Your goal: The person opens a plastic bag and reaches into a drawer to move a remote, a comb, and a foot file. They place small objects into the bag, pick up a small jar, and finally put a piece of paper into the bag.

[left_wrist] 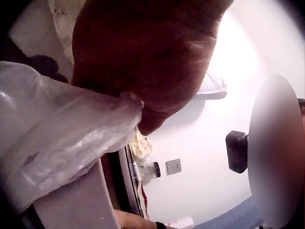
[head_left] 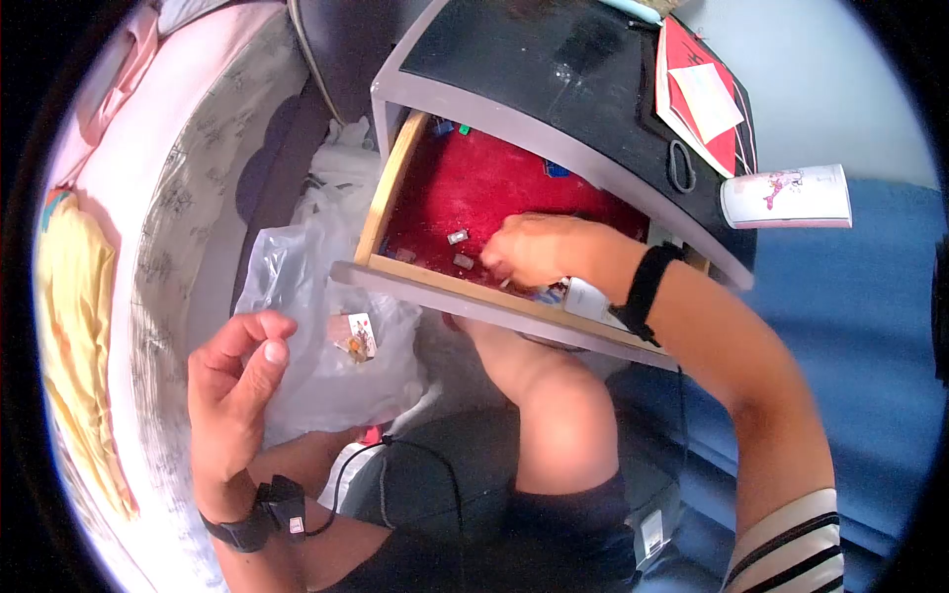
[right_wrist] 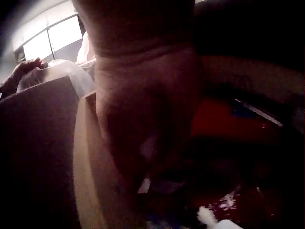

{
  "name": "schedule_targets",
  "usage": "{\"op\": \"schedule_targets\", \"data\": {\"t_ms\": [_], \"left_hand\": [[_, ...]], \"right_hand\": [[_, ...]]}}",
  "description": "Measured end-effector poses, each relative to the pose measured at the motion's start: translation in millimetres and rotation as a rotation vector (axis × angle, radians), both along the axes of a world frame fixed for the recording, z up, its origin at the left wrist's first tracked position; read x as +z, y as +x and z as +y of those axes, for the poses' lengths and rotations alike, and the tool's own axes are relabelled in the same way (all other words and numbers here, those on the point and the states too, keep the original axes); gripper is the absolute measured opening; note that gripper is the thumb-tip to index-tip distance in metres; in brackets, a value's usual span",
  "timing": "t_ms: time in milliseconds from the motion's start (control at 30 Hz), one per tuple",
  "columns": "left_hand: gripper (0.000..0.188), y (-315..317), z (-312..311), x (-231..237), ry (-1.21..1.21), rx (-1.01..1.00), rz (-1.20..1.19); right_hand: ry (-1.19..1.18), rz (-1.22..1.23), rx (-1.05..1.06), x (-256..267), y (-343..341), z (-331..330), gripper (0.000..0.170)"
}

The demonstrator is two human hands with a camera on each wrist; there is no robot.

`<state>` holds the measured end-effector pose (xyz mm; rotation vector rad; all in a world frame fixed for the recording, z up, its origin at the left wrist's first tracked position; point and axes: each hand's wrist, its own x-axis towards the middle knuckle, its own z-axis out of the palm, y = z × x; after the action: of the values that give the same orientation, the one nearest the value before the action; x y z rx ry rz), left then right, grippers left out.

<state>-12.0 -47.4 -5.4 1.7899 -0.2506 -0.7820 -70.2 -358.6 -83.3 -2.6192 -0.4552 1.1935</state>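
My left hand (head_left: 237, 381) pinches the rim of a clear plastic bag (head_left: 287, 272) between thumb and fingers. In the left wrist view, the bag (left_wrist: 71, 138) hangs gathered from the thumb side. Through its side a playing card (head_left: 362, 336) and other small scraps show. My right hand (head_left: 549, 252) reaches down into an open drawer (head_left: 381, 212), close behind its front board. Its fingers are curled, and a small white piece (right_wrist: 144, 185) shows at the fingertips in the dark right wrist view. Two small pale pieces (head_left: 457, 237) lie on the red drawer bottom beside this hand.
A white box-like item (head_left: 593, 299) lies in the drawer under the right wrist. Blue bits (head_left: 557, 170) lie farther back. On the black cabinet top (head_left: 524, 59) are red papers (head_left: 697, 99), a dark loop (head_left: 681, 166) and a white printed cup (head_left: 788, 197) on its side. A bed stands left.
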Motion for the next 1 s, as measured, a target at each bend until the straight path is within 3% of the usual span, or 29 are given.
{"op": "schedule_targets", "data": {"t_ms": [100, 133, 167, 267, 367, 433, 733, 867, 1000], "left_hand": [[0.019, 2.0, -3.2, 1.6, 0.017, -0.031, 0.026], [0.019, 2.3, -3.4, 1.2, 0.029, -0.041, 0.026], [0.020, 2.1, -3.7, 0.2, 0.024, -0.034, 0.013], [0.020, 1.6, -3.2, -2.9, 0.002, -0.012, 0.007], [0.020, 1.8, -1.1, -3.4, -0.003, -0.004, 0.012], [0.022, -1.3, -6.1, -4.9, 0.010, 0.006, -0.038], [0.018, 0.6, -4.2, -3.5, -0.020, 0.007, 0.008], [0.018, 1.5, -2.0, -0.9, 0.001, 0.005, 0.016], [0.018, 1.6, -2.3, 1.7, 0.021, -0.003, 0.062]], "right_hand": [[0.043, -0.028, -0.013, -1.6, 12.3, 18.4, 0.014], [0.192, -0.011, -0.248, -10.8, 18.1, 17.7, 0.014], [0.113, -0.210, -0.117, -15.6, 24.3, 17.9, 0.014], [0.176, -0.361, -0.552, -20.4, 34.1, 12.8, 0.012], [0.198, -0.252, -0.465, -17.5, 34.7, 13.1, 0.009], [0.285, -0.316, -0.362, -5.1, 32.2, 21.7, 0.007], [0.280, -0.220, -0.109, -3.4, 47.6, 46.7, 0.042], [0.349, -0.274, -0.150, -21.3, 45.8, 41.5, 0.038], [0.222, -0.267, -0.088, -16.9, 45.7, 47.8, 0.037]]}}
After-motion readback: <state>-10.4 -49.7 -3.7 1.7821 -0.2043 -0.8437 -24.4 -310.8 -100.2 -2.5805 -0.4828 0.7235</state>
